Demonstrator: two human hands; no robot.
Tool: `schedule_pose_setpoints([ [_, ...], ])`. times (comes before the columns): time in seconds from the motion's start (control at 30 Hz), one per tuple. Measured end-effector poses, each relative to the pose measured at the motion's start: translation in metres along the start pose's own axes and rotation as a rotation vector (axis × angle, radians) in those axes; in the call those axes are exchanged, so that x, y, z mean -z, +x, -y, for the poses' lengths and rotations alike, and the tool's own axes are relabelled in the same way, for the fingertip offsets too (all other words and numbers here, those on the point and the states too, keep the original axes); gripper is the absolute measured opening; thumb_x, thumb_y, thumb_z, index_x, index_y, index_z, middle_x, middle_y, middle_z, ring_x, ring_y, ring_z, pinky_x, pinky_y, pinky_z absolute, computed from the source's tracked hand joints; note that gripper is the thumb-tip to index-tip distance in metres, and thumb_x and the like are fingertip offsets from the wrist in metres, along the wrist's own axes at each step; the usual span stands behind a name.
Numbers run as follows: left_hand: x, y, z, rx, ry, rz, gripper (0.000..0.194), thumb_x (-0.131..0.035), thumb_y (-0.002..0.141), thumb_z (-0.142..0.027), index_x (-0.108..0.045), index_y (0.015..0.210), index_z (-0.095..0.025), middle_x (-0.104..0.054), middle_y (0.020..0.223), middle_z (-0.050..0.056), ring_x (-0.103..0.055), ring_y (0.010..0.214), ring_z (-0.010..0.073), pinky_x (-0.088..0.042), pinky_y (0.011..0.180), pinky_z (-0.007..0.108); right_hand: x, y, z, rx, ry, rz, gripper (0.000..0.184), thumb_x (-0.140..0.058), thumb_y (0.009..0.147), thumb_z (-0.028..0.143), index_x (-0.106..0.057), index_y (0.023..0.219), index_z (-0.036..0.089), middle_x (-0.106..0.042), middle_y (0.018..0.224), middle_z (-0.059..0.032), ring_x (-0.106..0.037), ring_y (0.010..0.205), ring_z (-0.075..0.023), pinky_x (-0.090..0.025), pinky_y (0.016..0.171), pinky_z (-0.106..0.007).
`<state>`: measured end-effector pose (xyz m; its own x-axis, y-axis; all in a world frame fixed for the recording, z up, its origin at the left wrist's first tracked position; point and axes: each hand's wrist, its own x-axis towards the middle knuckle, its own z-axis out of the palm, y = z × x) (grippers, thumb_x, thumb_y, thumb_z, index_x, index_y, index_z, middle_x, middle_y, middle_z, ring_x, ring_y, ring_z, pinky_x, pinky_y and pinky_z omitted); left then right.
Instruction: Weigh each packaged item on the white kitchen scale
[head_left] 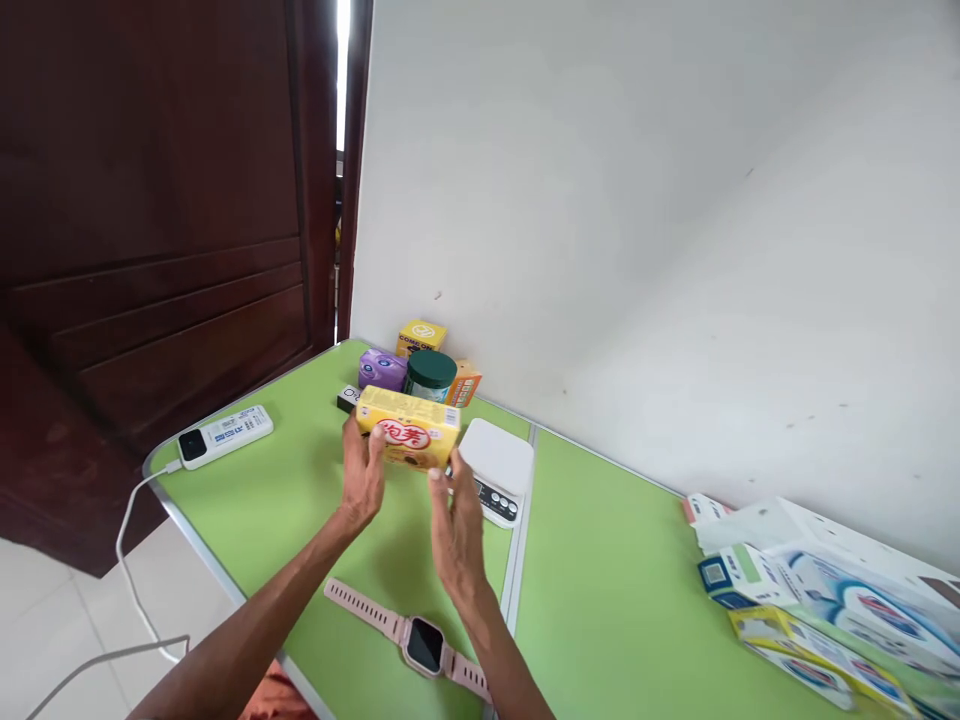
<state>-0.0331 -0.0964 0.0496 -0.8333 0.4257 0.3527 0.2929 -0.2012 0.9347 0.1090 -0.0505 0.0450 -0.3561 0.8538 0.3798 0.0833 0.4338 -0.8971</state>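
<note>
A yellow printed carton (409, 405) with red lettering is held above the green table, tilted towards me. My left hand (363, 478) grips its left end, thumb on the front face. At the lower right corner, my right hand (459, 530) has its fingers closed against the carton. Just behind that hand lies a white digital kitchen scale (497, 455), its button panel partly covered by my fingers. Nearer to me, a pink smartwatch (425, 645) rests flat with its strap spread out; my right forearm covers the strap's end.
Behind the carton stand a green-lidded jar (431, 370), a purple pack (382, 370), a yellow box (422, 336) and an orange box (463, 382). A white device (226, 437) with a cable lies at the left edge. Several flattened packages (862, 610) lie at right, by the wall.
</note>
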Motion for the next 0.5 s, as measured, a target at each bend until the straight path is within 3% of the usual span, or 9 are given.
schedule_pose_setpoints([
  [0.1, 0.022, 0.009, 0.028, 0.041, 0.101, -0.091, 0.069, -0.051, 0.105, -0.075, -0.061, 0.143, -0.018, -0.067, 0.141, 0.019, -0.061, 0.142, 0.0376, -0.044, 0.129, 0.059, -0.028, 0.001, -0.007, -0.071, 0.104, 0.131, 0.072, -0.056, 0.106, 0.075, -0.064, 0.155, 0.022, -0.073, 0.146, -0.0168, -0.067, 0.137, -0.0364, -0.054, 0.118, -0.055],
  [0.2, 0.031, 0.023, 0.052, 0.052, 0.182, -0.076, 0.063, -0.068, 0.095, -0.060, -0.059, 0.141, -0.017, -0.066, 0.137, 0.018, -0.063, 0.136, 0.0386, -0.049, 0.124, 0.060, -0.047, 0.009, -0.016, -0.091, 0.188, 0.196, 0.071, -0.060, 0.104, 0.076, -0.067, 0.152, 0.024, -0.076, 0.139, -0.0146, -0.068, 0.133, -0.0367, -0.057, 0.113, -0.054],
  [0.33, 0.029, 0.041, 0.072, 0.043, 0.279, -0.073, 0.087, -0.081, 0.072, -0.026, -0.047, 0.152, -0.016, -0.058, 0.147, 0.018, -0.057, 0.145, 0.0388, -0.047, 0.129, 0.060, -0.063, 0.023, -0.023, -0.077, 0.251, 0.210, 0.071, -0.062, 0.102, 0.076, -0.067, 0.152, 0.025, -0.074, 0.143, -0.0145, -0.066, 0.136, -0.0368, -0.055, 0.117, -0.054],
  [0.5, 0.018, 0.061, 0.083, 0.055, 0.344, -0.056, 0.108, -0.081, 0.069, -0.015, -0.032, 0.164, -0.014, -0.047, 0.160, 0.024, -0.046, 0.159, 0.0416, -0.041, 0.135, 0.060, -0.074, 0.036, -0.035, -0.038, 0.239, 0.191, 0.070, -0.060, 0.104, 0.076, -0.067, 0.150, 0.025, -0.072, 0.145, -0.0149, -0.065, 0.138, -0.0364, -0.054, 0.120, -0.053],
])
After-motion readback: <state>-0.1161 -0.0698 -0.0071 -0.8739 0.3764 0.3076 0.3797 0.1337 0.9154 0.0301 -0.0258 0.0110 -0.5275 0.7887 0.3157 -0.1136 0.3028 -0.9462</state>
